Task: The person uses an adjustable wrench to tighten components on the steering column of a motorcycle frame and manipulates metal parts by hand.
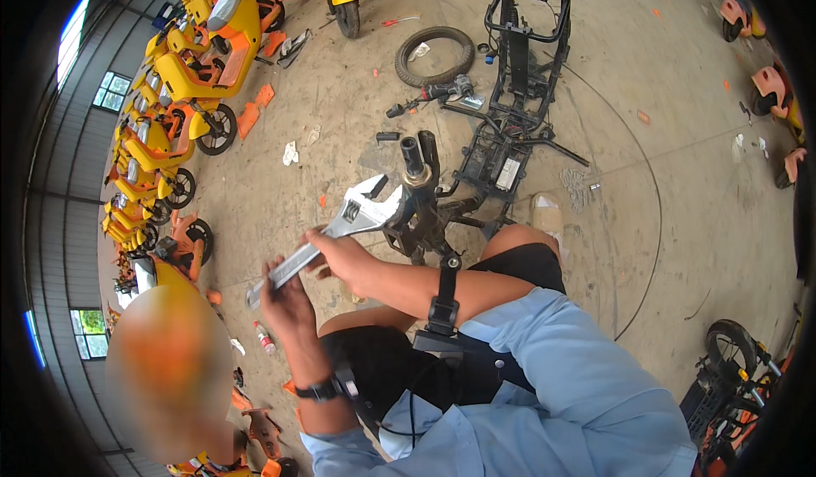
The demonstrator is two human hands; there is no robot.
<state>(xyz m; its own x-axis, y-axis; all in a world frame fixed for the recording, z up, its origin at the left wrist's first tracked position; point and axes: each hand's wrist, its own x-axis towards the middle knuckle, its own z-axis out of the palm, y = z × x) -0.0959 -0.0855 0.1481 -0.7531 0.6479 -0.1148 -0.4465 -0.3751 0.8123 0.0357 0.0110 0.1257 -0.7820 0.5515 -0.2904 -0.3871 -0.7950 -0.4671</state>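
Observation:
A large silver adjustable wrench (361, 213) slants across in front of me, its jaw end up and to the right. My right hand (344, 258) is closed on its handle below the head. Lower down, near the handle's end, my left hand (289, 305) also grips it, slightly blurred. The open jaws are beside a dark metal steering tube (411, 156) with a brass-coloured nut (417, 176). I cannot tell whether the head touches it. The tube stands upright on a black frame part (425, 222) between my legs.
Ahead lies a stripped black scooter frame (514, 77), with a loose tyre (434, 55) and a handlebar grip (438, 93) beside it. A long dark cable (654, 179) curves over the floor at right. Yellow scooters (208, 52) line the left. A blurred shape (174, 366) is at lower left.

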